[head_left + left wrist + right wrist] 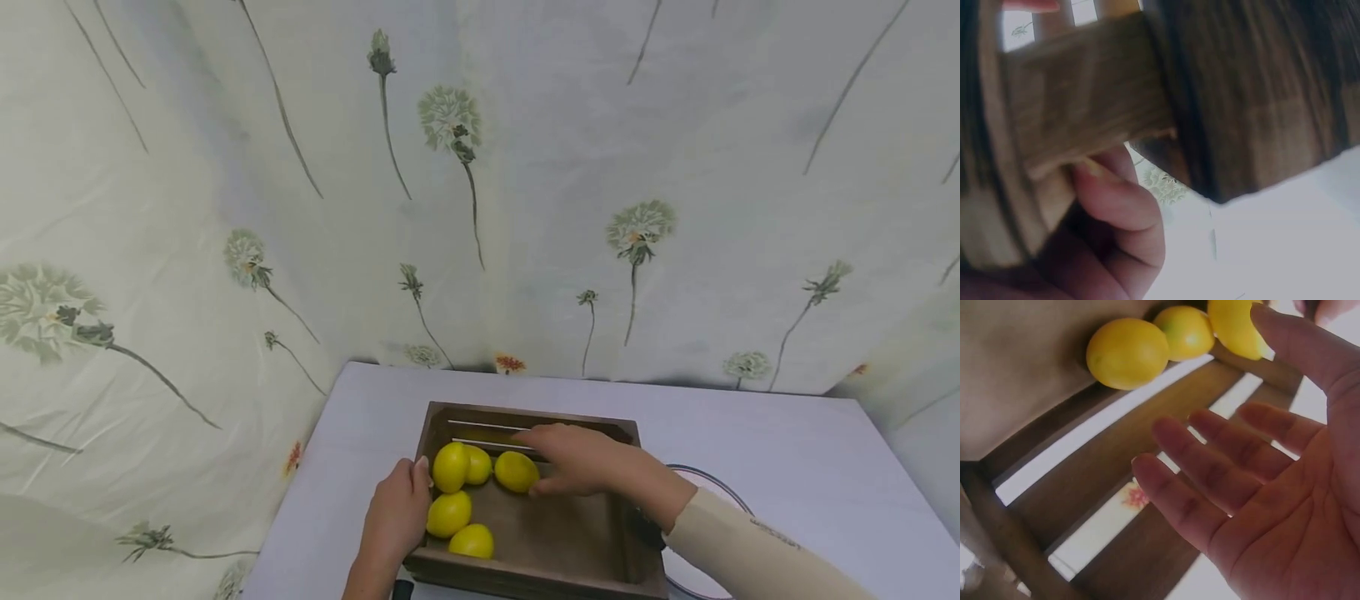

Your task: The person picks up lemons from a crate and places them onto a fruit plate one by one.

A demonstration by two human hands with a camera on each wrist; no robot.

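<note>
A brown wooden crate (558,529) with slatted sides stands on the table, tilted slightly in the head view. Several yellow lemons lie in its left part, among them one lemon (472,542) by the near wall and another lemon (517,472) further back. My left hand (397,512) grips the crate's left end; in the left wrist view its fingers curl round a wooden slat (1085,94). Inside the crate, my right hand (581,458) reaches toward the back lemon. Its fingers are spread and the palm (1279,531) holds nothing in the right wrist view.
The table (787,467) has a pale cover. To the right of the crate, partly behind my right forearm, is a round clear-rimmed dish (731,492). A dark object (402,590) shows at the crate's near left corner. A dandelion-print curtain (540,208) hangs behind.
</note>
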